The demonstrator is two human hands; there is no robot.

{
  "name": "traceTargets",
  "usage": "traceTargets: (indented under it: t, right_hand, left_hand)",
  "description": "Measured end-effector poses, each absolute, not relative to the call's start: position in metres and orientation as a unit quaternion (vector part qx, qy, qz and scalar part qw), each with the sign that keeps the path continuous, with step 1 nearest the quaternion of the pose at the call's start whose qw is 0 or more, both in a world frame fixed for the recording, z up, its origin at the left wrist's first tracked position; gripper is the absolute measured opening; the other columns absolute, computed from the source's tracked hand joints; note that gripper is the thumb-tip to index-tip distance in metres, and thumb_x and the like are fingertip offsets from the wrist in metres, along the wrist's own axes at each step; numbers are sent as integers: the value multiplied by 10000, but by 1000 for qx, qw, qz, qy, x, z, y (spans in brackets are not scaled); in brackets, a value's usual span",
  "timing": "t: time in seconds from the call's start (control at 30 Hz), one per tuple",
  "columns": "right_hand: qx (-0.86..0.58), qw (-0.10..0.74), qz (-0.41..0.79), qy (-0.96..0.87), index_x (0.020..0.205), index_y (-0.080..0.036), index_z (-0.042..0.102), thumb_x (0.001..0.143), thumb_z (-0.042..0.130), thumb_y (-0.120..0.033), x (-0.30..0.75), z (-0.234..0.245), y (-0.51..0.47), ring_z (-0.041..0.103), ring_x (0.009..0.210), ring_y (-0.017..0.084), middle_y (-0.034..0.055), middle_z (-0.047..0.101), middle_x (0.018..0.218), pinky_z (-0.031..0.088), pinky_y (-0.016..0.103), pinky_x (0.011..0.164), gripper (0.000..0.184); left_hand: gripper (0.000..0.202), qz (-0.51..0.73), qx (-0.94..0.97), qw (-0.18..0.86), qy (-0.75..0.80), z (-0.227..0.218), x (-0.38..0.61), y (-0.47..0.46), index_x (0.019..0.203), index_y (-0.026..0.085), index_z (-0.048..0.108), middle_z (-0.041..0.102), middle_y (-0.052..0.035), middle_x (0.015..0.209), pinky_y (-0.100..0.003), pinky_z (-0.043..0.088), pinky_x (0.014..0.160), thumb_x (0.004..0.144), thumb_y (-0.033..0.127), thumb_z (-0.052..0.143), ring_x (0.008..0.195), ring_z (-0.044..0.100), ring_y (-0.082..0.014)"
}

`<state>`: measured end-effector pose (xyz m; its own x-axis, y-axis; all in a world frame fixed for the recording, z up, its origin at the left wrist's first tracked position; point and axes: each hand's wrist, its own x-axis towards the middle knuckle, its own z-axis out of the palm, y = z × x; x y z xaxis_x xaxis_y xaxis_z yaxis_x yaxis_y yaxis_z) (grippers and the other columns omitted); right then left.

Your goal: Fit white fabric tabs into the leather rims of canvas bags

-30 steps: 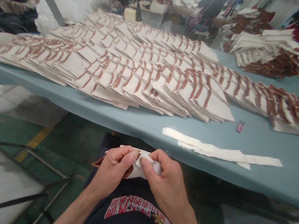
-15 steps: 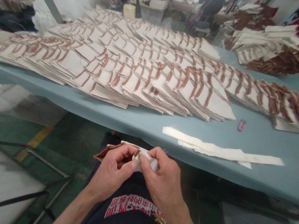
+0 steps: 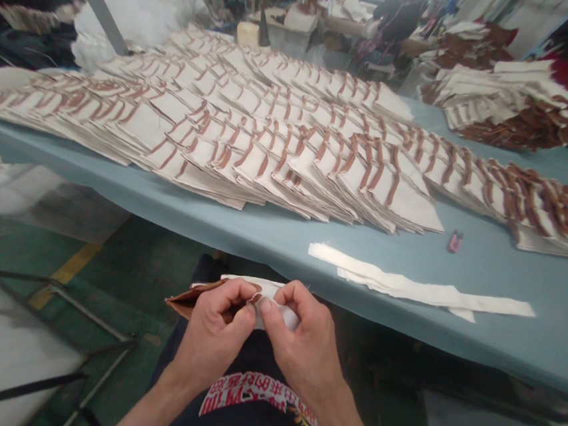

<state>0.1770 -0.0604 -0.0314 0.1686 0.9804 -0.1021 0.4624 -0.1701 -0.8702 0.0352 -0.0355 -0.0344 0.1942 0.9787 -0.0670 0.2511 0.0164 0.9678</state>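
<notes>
Close to my lap, both hands pinch a folded piece of white and brown fabric. My left hand grips it near a small brown edge, and the brown part of the piece sticks out to the left behind the fingers. My right hand has its thumb and fingers closed on the white part. The two thumbs almost meet at the brown edge. Much of the cloth between the fingers is hidden.
Overlapping rows of white fabric pieces with brown trim spread across the blue-covered table. White cloth strips and pink thread snips lie near its front edge. A fabric stack stands at the back right.
The thumbs have come closer together on the fabric, and less of the brown edge shows between them. The brown part now reaches slightly farther left. Both hands keep their grip.
</notes>
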Motion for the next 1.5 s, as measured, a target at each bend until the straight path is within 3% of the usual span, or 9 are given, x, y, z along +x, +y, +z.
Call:
traceTargets:
  t: [0.23, 0.43, 0.53, 0.7, 0.87, 0.97, 1.07, 1.27, 1.5]
  right_hand:
    - [-607, 382, 520, -465, 709, -223, 488, 846, 563, -494, 180, -42, -56, 401, 546, 123, -44, 457, 597, 308, 243, 522, 313]
    - [-529, 367, 659, -389, 703, -220, 449, 810, 586, -571, 177, -55, -49, 333, 531, 96, -58, 417, 605, 253, 233, 487, 391]
    - [-533, 360, 644, -414, 680, -226, 426, 837, 550, -560, 172, -56, -48, 334, 537, 101, -56, 405, 605, 252, 243, 493, 390]
    - [-566, 375, 497, -540, 660, -225, 397, 940, 470, -476, 167, -51, -46, 387, 580, 124, -45, 408, 612, 272, 273, 555, 383]
    - [-531, 376, 509, -563, 671, -228, 375, 1013, 392, -511, 177, -40, -41, 355, 574, 120, -51, 376, 622, 267, 268, 533, 444]
    - [-532, 383, 519, -549, 731, -223, 438, 993, 466, -551, 184, -37, -45, 378, 568, 115, -56, 427, 633, 289, 253, 525, 421]
    - [-558, 368, 524, -528, 794, -224, 470, 934, 589, -485, 186, -39, -52, 406, 542, 109, -67, 473, 619, 285, 238, 509, 319]
    - [-601, 317, 506, -531, 734, -229, 446, 894, 596, -416, 183, -52, -54, 426, 555, 114, -61, 478, 611, 276, 234, 525, 288]
    - [-636, 290, 472, -537, 746, -226, 472, 892, 583, -411, 171, -74, -53, 478, 596, 141, -44, 516, 637, 298, 252, 573, 261]
  left_hand:
    - [184, 391, 640, 423, 509, -39, 35, -39, 640, 167, 628, 572, 28, 578, -201, 393, 503, 769, 165, 497, 527, 495, -118]
    - [150, 392, 607, 464, 512, -41, 33, -33, 620, 176, 585, 542, 30, 578, -205, 367, 488, 734, 183, 488, 525, 469, -119]
    - [133, 392, 570, 515, 506, -47, 30, -27, 603, 183, 551, 489, 40, 575, -209, 334, 488, 722, 193, 491, 530, 413, -111]
    - [119, 384, 497, 623, 465, -54, 21, -20, 613, 192, 518, 433, 55, 588, -216, 293, 473, 732, 198, 514, 514, 331, -100]
    - [97, 380, 507, 625, 456, -44, 19, -15, 613, 186, 534, 448, 46, 598, -219, 288, 489, 708, 186, 515, 536, 341, -104]
    - [76, 361, 516, 633, 451, -36, 22, -11, 658, 181, 573, 520, 28, 654, -224, 313, 516, 713, 195, 523, 579, 390, -117]
    - [108, 315, 539, 649, 435, -32, 21, -8, 706, 178, 613, 560, 17, 679, -235, 338, 545, 740, 209, 516, 606, 430, -135]
    - [242, 215, 611, 644, 407, -30, 7, -6, 767, 178, 657, 613, -8, 781, -257, 396, 650, 864, 259, 451, 726, 501, -175]
    - [345, 214, 571, 630, 481, -61, 16, -17, 699, 179, 523, 487, 30, 685, -226, 346, 571, 908, 452, 547, 627, 410, -134]
